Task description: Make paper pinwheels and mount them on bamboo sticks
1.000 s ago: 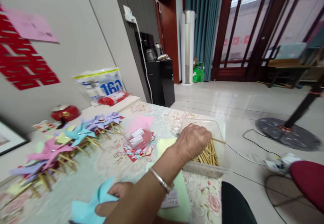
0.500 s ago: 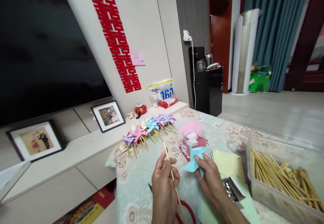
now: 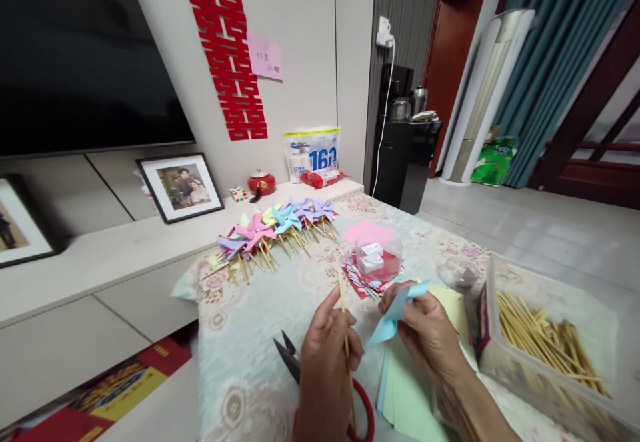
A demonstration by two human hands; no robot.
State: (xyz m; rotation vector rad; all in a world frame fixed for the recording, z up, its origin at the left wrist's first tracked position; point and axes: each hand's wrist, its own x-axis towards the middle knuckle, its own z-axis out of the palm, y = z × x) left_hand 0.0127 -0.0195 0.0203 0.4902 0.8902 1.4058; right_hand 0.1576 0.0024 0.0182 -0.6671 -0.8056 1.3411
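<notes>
Blue paper [image 3: 397,310] pinched in the right hand [image 3: 427,325], near the stick [image 3: 342,292] held in the left hand [image 3: 330,342], above the tablecloth [image 3: 245,335]; from here, light fingers seem best, sparing the folds.

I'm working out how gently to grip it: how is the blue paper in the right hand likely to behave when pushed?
The blue paper is probably light and floppy, since it looks thin and curls where it sticks out from the right hand. It may crease under a hard pinch, as its bent shape suggests it folds easily.
</notes>
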